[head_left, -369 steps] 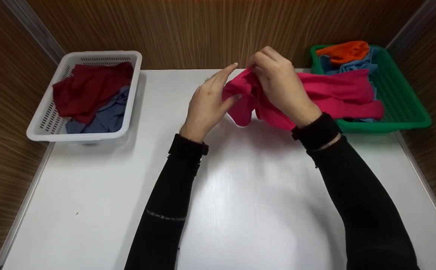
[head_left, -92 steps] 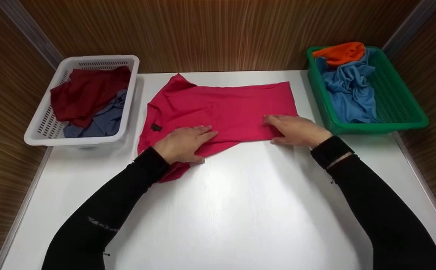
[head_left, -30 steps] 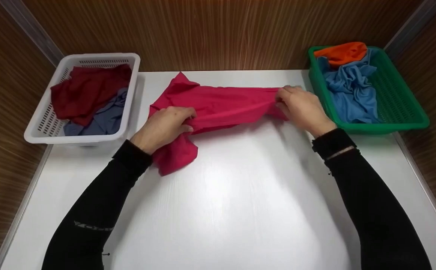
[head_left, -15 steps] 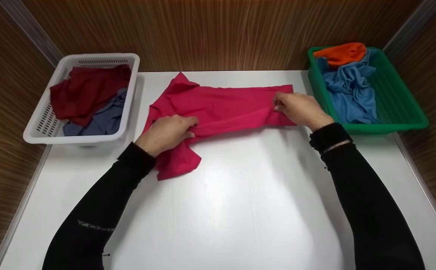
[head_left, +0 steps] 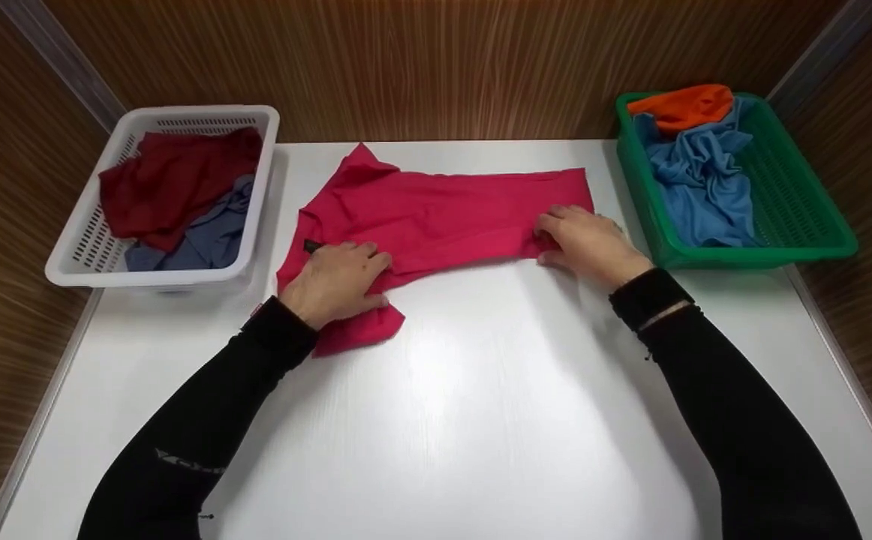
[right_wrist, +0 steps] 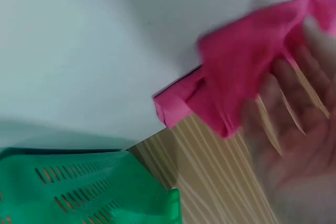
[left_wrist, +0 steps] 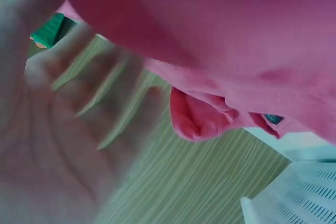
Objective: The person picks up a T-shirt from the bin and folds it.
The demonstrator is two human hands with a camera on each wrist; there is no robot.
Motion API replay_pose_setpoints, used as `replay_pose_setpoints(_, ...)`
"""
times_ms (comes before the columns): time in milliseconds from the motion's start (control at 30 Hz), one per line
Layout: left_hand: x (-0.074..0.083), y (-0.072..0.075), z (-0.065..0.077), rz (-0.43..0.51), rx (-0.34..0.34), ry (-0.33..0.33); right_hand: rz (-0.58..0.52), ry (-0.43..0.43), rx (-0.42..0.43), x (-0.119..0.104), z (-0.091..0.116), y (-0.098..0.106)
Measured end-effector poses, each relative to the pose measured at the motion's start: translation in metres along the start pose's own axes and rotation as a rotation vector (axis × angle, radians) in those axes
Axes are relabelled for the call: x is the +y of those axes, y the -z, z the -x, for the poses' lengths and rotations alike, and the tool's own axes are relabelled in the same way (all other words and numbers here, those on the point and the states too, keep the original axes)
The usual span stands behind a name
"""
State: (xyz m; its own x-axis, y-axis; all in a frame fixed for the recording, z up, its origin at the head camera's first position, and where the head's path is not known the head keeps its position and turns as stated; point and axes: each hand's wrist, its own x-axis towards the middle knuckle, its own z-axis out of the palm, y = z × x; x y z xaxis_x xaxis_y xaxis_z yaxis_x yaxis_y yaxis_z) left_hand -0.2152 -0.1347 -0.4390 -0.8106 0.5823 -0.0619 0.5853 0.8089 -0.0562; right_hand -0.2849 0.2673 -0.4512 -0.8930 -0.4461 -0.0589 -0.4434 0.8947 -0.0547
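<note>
A pink T-shirt [head_left: 451,214], folded into a long strip, lies across the white table with its neck to the left and its hem to the right. One sleeve flap sticks out toward the front. At the collar end rests my left hand [head_left: 338,283], fingers loosely spread over the cloth beside the dark neck label [head_left: 312,245]. My right hand [head_left: 586,241] touches the front corner near the hem, fingers relaxed. Both palms show in the wrist views, the left hand [left_wrist: 79,114] and the right hand [right_wrist: 299,114] with fingers extended along the pink cloth.
To the left stands a white basket [head_left: 252,247] holding a dark red garment [head_left: 181,184] and a grey-blue one [head_left: 211,240]. A green basket [head_left: 804,187] on the right contains blue cloth [head_left: 706,184] and orange cloth [head_left: 687,109]. Wood-patterned panels [head_left: 443,67] border the table [head_left: 436,420].
Earlier the shirt hung bunched between my hands over the green basket; it was then spread and its front side folded back. Just now my right hand has lowered that edge and loosened its pinch.
</note>
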Motion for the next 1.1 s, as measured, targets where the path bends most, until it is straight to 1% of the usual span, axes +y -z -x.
replay_pose_setpoints(67,0.0,0.0,0.002,0.025,-0.095,0.013,-0.028,-0.003,-0.036,0.003,0.003,-0.001)
replay_pose_setpoints(133,-0.001,0.0,0.001,0.068,-0.172,0.024,-0.052,-0.011,-0.049,0.006,0.005,-0.002)
replay_pose_setpoints(200,-0.003,0.0,-0.003,0.118,-0.234,0.038,-0.068,-0.01,-0.029,0.011,0.003,-0.003)
replay_pose_setpoints(267,-0.007,-0.001,-0.01,0.166,-0.275,0.052,-0.075,-0.007,0.006,0.016,0.001,-0.003)
replay_pose_setpoints(333,-0.012,-0.002,-0.018,0.21,-0.3,0.06,-0.077,-0.01,0.048,0.021,-0.004,-0.004)
replay_pose_setpoints(433,-0.021,-0.005,-0.032,0.273,-0.317,0.067,-0.074,-0.031,0.096,0.027,-0.013,-0.006)
replay_pose_setpoints(500,-0.028,-0.006,-0.041,0.305,-0.323,0.072,-0.065,-0.058,0.109,0.031,-0.02,-0.007)
replay_pose_setpoints(600,-0.036,-0.009,-0.052,0.335,-0.318,0.075,-0.048,-0.102,0.106,0.034,-0.03,-0.008)
replay_pose_setpoints(700,-0.041,-0.009,-0.058,0.33,-0.28,0.067,-0.036,-0.139,0.098,0.036,-0.037,-0.008)
replay_pose_setpoints(767,-0.042,-0.009,-0.059,0.307,-0.232,0.061,-0.043,-0.161,0.086,0.037,-0.039,-0.007)
replay_pose_setpoints(933,-0.041,-0.009,-0.052,0.209,-0.039,0.042,-0.102,-0.231,0.047,0.036,-0.032,0.002)
replay_pose_setpoints(1033,-0.04,-0.008,-0.044,0.132,0.073,0.01,-0.115,-0.269,0.054,0.032,-0.027,0.016)
replay_pose_setpoints(1100,-0.039,-0.008,-0.039,0.088,0.119,-0.016,-0.114,-0.294,0.064,0.028,-0.024,0.028)
